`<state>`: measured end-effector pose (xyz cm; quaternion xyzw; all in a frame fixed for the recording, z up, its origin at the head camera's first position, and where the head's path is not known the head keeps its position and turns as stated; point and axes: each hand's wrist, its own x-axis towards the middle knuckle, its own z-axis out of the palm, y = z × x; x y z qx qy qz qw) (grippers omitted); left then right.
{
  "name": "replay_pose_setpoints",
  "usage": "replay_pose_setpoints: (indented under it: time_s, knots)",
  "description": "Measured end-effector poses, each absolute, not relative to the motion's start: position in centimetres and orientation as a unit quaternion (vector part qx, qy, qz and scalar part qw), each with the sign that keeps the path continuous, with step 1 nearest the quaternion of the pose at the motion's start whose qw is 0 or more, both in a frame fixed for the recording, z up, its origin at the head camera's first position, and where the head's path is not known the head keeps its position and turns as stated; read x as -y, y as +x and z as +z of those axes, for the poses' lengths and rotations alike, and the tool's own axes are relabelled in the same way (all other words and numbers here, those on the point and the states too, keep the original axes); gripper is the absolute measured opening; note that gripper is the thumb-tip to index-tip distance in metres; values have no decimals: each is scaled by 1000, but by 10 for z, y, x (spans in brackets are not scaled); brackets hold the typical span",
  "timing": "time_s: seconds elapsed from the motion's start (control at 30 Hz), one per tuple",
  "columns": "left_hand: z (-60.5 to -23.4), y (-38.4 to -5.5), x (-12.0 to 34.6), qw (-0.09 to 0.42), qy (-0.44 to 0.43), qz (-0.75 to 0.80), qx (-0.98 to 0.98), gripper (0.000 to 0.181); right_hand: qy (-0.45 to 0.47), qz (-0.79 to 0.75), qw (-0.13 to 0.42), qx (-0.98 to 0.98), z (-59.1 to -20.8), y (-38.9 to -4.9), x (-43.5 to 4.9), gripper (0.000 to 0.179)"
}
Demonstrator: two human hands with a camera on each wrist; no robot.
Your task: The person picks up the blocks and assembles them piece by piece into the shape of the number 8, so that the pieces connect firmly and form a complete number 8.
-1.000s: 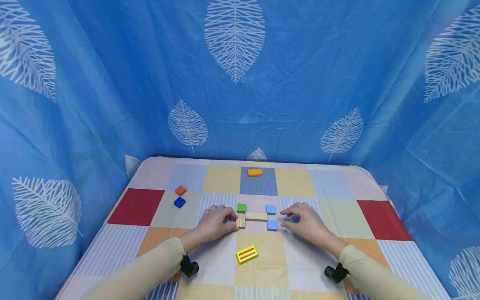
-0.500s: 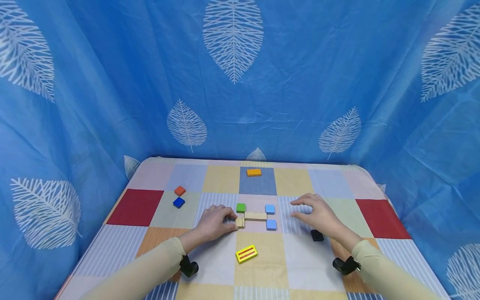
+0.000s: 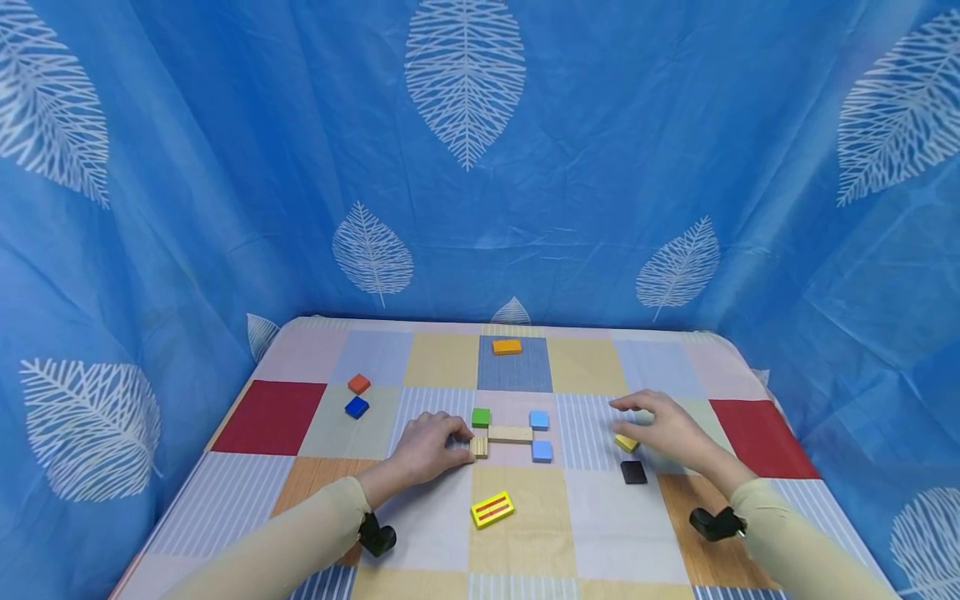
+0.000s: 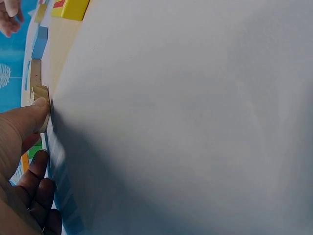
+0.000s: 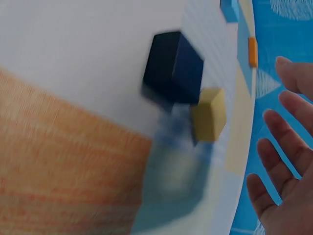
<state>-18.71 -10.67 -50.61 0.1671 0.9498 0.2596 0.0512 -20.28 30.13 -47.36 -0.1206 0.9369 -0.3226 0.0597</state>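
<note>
My left hand point(image 3: 431, 447) pinches a small striped wooden block point(image 3: 480, 447) between thumb and index finger; its other fingers curl loosely in the left wrist view. That block meets the left end of a longer plain wooden block point(image 3: 511, 434). A green block point(image 3: 481, 417) lies just behind, and two light blue blocks, the far one point(image 3: 539, 420) and the near one point(image 3: 542, 451), flank the long block's right end. My right hand point(image 3: 663, 425) hovers with fingers spread and holds nothing. Under its thumb lies a yellow block point(image 3: 625, 442), with a black block point(image 3: 633, 472) nearer me.
A yellow block with red stripes point(image 3: 492, 509) lies in front of the group. An orange block point(image 3: 507, 347) is at the table's back. To the left sit a red-orange block point(image 3: 359, 384) and a dark blue block point(image 3: 357, 407). A blue curtain point(image 3: 465, 250) surrounds the patchwork-covered table point(image 3: 517, 542).
My right hand has moved right, away from the light blue blocks, and now hovers by the yellow block. The black and yellow blocks have come into sight. My left hand stays put.
</note>
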Motion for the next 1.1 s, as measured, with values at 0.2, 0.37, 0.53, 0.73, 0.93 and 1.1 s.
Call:
replay_pose_setpoints:
  time_s: [0.2, 0.37, 0.53, 0.73, 0.93, 1.1]
  knots:
    - [-507, -187, 107, 52, 164, 262, -950, 24, -116, -331, 93, -932, -478, -204, -313, 46]
    - [-507, -187, 106, 53, 161, 263, -950, 25, -119, -337, 109, -927, -482, -206, -322, 47]
    - [-507, -187, 106, 53, 162, 262, -950, 25, -129, -332, 113, -927, -486, -208, -331, 42]
    - [-507, -187, 106, 54, 160, 263, -950, 24, -135, -333, 125, -925, -489, -212, -338, 31]
    - [-506, -187, 106, 57, 159, 264, -950, 23, -133, -334, 148, -921, -489, -214, -339, 30]
    - [-505, -187, 106, 57, 161, 264, -949, 23, -139, -337, 158, -918, -491, -216, -340, 30]
